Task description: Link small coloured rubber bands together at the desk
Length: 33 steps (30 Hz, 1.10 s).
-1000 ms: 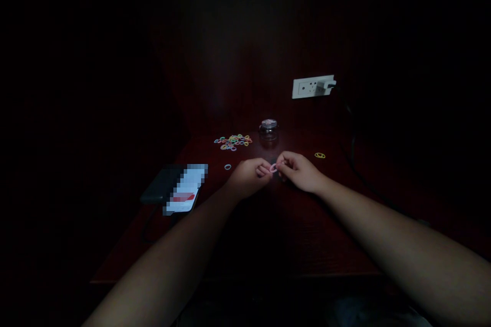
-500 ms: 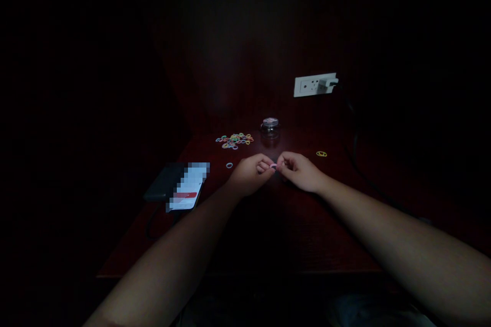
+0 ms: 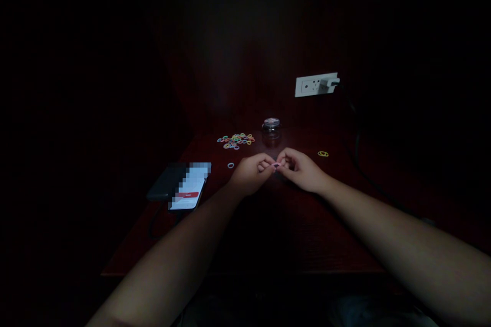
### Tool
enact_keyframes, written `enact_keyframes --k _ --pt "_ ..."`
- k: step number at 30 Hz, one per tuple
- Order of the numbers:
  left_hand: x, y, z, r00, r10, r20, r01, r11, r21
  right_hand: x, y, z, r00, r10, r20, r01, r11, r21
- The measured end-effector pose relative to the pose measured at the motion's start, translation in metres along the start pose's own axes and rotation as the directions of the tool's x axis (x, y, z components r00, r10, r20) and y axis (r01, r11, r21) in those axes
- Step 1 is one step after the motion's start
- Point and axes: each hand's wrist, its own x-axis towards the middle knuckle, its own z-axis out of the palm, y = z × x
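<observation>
Between my two hands, over the dark red table, is a small pink elastic band. My left hand pinches its left side between thumb and fingers. On its right side, the thumb and fingertips of my right hand are closed as well. Beyond my left hand lies a loose pile of coloured elastic bands, and a single light blue band rests nearer to that hand. A few yellow bands lie to the right of my right hand.
A clear lidded jar stands behind my hands. On the left, a lit phone lies against a dark flat object, with a cable below. A white wall socket holds a plug, whose black cable runs down the right side.
My right hand has shifted very slightly, and the pink band shows a little more between my fingertips. The whole view has moved a touch; the things on the table stay in place.
</observation>
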Motion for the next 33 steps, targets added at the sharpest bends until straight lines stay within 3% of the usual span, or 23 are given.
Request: enact_keyframes --k 13,24,33 --pt "0.003 0.000 0.002 0.994 -0.098 -0.058 0.093 0.993 -0.076 -0.001 -0.006 -0.001 0.997 -0.068 -0.022 0.068 0.997 -0.039" --pt "0.001 0.003 0.002 0.998 -0.056 -0.005 0.055 0.991 -0.125 0.000 -0.010 -0.005 0.995 -0.090 -0.030 0.088 0.995 -0.052" --pt "0.002 0.004 0.004 0.993 -0.116 0.026 0.119 0.978 -0.174 0.000 -0.010 -0.005 0.995 -0.076 -0.064 0.070 0.994 -0.087"
